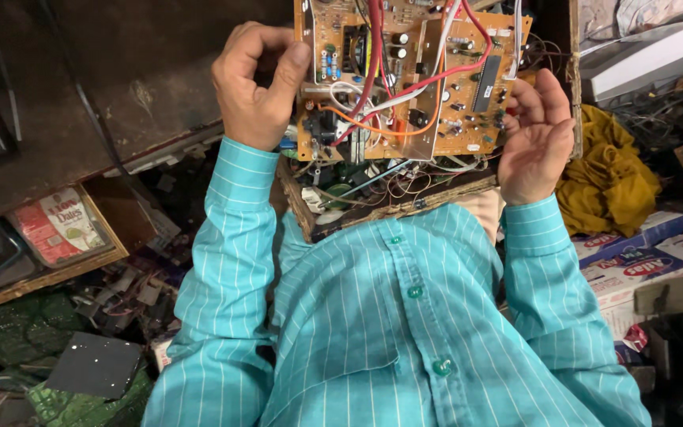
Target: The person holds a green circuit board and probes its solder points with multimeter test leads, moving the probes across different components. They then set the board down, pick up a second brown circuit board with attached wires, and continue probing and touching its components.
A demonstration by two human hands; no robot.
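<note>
Two hands hold up an orange circuit board (405, 79) so its wires and parts face the person, the left hand (256, 83) curled tight on its left edge and the right hand (537, 134) half open, cupping its right edge above a messy basket (405, 207).

Orange circuit board (405, 79) w/ red, white, orange wires, held up, component side facing camera.

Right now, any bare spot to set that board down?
Only the dark tabletop left of the left hand looks bare. Crowded elsewhere: wires under the circuit board, yellow cloth and boxes beyond the right hand, and green boards among the scrap at lower left.
</note>
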